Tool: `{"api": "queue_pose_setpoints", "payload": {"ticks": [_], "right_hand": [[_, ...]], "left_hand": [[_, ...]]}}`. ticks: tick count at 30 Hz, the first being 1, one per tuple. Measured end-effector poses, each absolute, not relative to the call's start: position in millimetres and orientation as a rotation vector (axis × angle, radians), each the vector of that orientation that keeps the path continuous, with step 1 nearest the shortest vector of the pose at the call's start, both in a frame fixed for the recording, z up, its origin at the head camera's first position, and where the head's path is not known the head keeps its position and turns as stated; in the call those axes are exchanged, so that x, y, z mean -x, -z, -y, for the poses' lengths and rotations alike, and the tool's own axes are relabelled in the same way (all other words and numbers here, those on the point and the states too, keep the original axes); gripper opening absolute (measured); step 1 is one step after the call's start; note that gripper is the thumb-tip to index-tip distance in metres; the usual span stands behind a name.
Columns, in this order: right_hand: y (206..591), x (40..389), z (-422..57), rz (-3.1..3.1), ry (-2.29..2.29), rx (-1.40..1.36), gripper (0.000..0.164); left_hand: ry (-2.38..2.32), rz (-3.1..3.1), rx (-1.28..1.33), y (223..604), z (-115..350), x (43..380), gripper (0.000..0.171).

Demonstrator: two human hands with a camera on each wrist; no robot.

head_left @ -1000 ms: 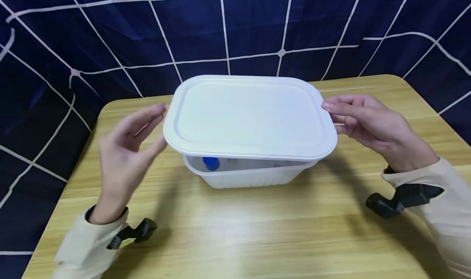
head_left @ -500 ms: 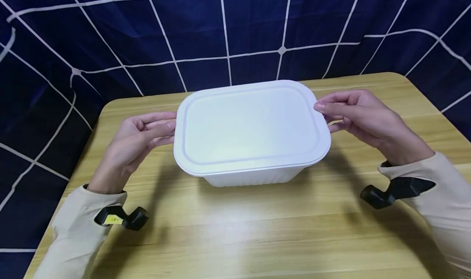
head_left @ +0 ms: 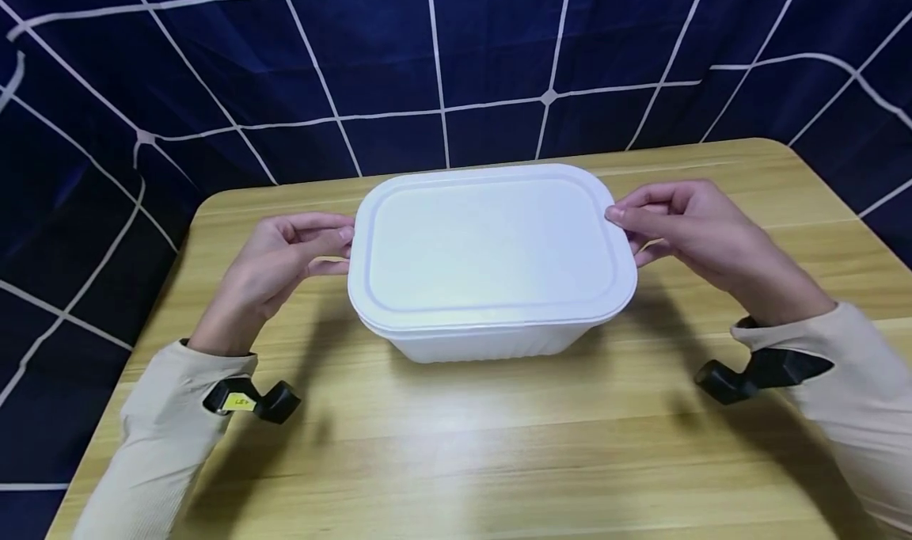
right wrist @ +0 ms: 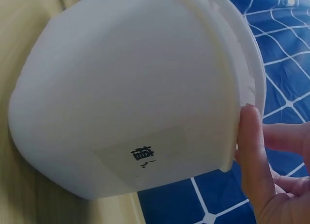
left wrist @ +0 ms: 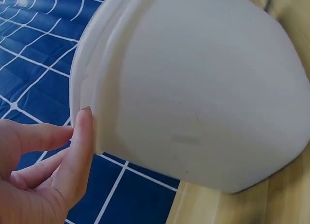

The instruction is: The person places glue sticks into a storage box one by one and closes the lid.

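A white rectangular lid [head_left: 492, 247] with rounded corners lies over a white plastic box [head_left: 484, 345] in the middle of the table; the box's inside is hidden. My left hand [head_left: 285, 259] holds the lid's left edge, its fingertips at the rim. At the opposite end, my right hand [head_left: 691, 227] pinches the lid's edge, thumb on top and fingers below. Both wrist views show a narrow gap between the lid [left wrist: 83, 73] and the box rim. A label with dark printing [right wrist: 143, 153] is on the box's right end.
The box stands on a light wooden table [head_left: 456, 445] with rounded far corners. Behind and beside it hangs a dark blue cloth [head_left: 492, 57] with white grid lines. Black wrist cameras [head_left: 260, 401] sit on both sleeves.
The lid has come down and slid slightly right over the box, hiding a blue item seen inside earlier. My left hand has moved in from apart to the lid's edge; my right kept its hold.
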State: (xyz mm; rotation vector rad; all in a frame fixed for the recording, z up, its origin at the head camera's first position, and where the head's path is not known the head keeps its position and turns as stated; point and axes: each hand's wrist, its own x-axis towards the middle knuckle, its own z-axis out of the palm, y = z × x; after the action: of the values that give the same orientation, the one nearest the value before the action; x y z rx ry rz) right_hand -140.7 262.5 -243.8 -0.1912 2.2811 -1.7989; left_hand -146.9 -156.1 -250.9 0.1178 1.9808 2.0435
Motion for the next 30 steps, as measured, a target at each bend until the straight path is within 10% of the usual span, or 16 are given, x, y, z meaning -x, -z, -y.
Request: {"api": "queue_pose_setpoints", "payload": {"ticks": [30], "right_hand": [[242, 135, -247, -2.528, 1.547, 0.044, 0.037]], "left_hand": [[-1.793, -2.112, -0.079, 252, 156, 147, 0.034]]}}
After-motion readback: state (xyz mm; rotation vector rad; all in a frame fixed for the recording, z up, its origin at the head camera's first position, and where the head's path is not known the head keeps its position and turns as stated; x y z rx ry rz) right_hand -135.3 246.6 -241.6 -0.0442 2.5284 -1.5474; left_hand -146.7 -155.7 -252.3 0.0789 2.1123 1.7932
